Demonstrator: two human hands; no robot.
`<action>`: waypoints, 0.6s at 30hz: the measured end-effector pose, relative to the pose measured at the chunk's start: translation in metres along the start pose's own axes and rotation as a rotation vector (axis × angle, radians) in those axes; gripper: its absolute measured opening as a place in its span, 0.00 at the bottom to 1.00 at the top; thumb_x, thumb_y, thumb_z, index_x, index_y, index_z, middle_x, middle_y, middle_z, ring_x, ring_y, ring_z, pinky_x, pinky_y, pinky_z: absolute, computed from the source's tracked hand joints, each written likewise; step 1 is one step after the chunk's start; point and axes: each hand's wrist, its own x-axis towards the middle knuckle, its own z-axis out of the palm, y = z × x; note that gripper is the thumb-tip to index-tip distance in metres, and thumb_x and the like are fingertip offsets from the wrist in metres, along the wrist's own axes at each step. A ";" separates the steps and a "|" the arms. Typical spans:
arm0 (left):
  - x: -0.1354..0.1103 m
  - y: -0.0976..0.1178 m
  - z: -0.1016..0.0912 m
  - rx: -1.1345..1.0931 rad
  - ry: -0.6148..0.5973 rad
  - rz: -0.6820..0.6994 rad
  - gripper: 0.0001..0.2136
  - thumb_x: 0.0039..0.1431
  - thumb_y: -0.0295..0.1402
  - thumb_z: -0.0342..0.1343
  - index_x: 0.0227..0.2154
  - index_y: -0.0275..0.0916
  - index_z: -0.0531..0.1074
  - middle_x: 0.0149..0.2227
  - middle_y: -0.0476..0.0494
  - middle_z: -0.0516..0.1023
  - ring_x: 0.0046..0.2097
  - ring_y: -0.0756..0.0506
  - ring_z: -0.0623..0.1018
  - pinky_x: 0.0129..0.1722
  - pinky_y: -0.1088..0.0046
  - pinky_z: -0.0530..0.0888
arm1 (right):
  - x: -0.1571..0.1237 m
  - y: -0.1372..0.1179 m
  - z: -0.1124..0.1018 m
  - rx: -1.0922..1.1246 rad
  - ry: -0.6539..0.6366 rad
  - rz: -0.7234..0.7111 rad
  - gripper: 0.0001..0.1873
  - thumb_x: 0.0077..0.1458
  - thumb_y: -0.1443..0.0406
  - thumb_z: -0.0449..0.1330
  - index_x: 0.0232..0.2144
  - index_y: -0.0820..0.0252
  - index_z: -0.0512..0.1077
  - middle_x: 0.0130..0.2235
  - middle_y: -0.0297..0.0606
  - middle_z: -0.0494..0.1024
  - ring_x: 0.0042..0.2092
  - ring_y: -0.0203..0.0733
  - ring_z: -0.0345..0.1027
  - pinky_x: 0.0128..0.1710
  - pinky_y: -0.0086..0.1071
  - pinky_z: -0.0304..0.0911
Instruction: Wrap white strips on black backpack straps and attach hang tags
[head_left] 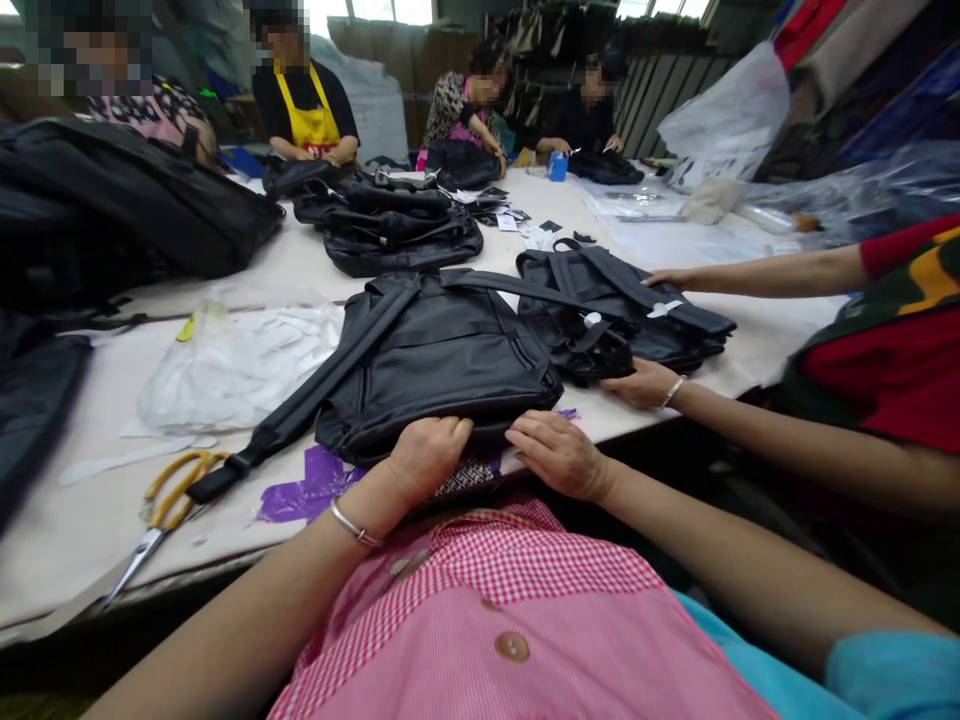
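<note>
A black backpack [442,360] lies flat on the white table [67,520] right in front of me, its long straps trailing to the left. My left hand [427,455] is curled over the near bottom edge of the backpack, fingers bent around it. Beside it, my right hand [559,455] presses on the same edge, fingers together and bent down. A purple scrap [315,485] pokes out from under the backpack.
Yellow-handled scissors [161,505] lie at the left front. White plastic bags [240,365] sit to the left. A neighbour's two hands [645,385] rest on another black backpack [622,315] at right. More black bags [397,225] and several seated workers fill the far side.
</note>
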 end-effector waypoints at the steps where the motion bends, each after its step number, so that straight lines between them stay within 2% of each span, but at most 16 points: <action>1: 0.000 0.000 0.000 0.004 0.015 0.000 0.12 0.63 0.26 0.46 0.45 0.35 0.71 0.32 0.42 0.76 0.31 0.45 0.76 0.29 0.69 0.72 | -0.001 -0.002 0.009 -0.024 -0.015 0.019 0.19 0.60 0.68 0.55 0.54 0.63 0.68 0.49 0.47 0.74 0.53 0.49 0.64 0.51 0.42 0.62; 4: 0.001 0.000 0.001 0.006 0.073 -0.001 0.13 0.63 0.26 0.46 0.47 0.35 0.71 0.31 0.42 0.76 0.31 0.45 0.76 0.30 0.68 0.72 | 0.003 0.003 0.032 -0.119 -0.056 0.098 0.20 0.62 0.67 0.53 0.56 0.63 0.67 0.49 0.47 0.75 0.46 0.47 0.67 0.46 0.41 0.62; 7: -0.006 -0.003 0.003 0.002 0.130 0.008 0.14 0.64 0.27 0.46 0.50 0.35 0.70 0.33 0.41 0.76 0.33 0.45 0.76 0.32 0.69 0.73 | 0.012 0.012 0.039 -0.142 -0.141 0.081 0.20 0.63 0.67 0.50 0.56 0.58 0.68 0.45 0.44 0.77 0.40 0.43 0.67 0.41 0.37 0.60; 9: -0.019 -0.008 0.008 0.018 0.155 0.031 0.17 0.65 0.27 0.45 0.54 0.35 0.67 0.36 0.40 0.77 0.35 0.46 0.77 0.34 0.70 0.73 | 0.017 0.019 0.035 -0.126 -0.200 0.065 0.22 0.63 0.68 0.49 0.58 0.56 0.66 0.44 0.43 0.77 0.40 0.42 0.67 0.40 0.35 0.59; 12: -0.050 -0.023 0.016 0.072 0.179 0.037 0.20 0.63 0.24 0.44 0.58 0.35 0.63 0.40 0.38 0.77 0.38 0.46 0.78 0.35 0.71 0.74 | 0.022 0.028 0.024 -0.104 -0.242 0.083 0.24 0.63 0.69 0.48 0.59 0.56 0.65 0.41 0.43 0.78 0.38 0.42 0.67 0.40 0.35 0.60; 15: -0.079 -0.044 0.019 0.121 0.167 0.019 0.18 0.62 0.24 0.46 0.53 0.36 0.68 0.37 0.39 0.78 0.33 0.47 0.77 0.31 0.72 0.73 | 0.027 0.034 0.013 -0.123 -0.275 0.086 0.23 0.63 0.70 0.48 0.57 0.54 0.68 0.38 0.41 0.79 0.34 0.40 0.67 0.38 0.34 0.60; 18: -0.088 -0.066 0.012 0.134 0.120 -0.007 0.16 0.61 0.23 0.46 0.49 0.38 0.72 0.33 0.42 0.78 0.29 0.47 0.76 0.29 0.71 0.72 | 0.035 0.032 0.005 -0.147 -0.343 0.074 0.21 0.63 0.69 0.48 0.55 0.55 0.70 0.39 0.42 0.79 0.34 0.40 0.68 0.37 0.34 0.60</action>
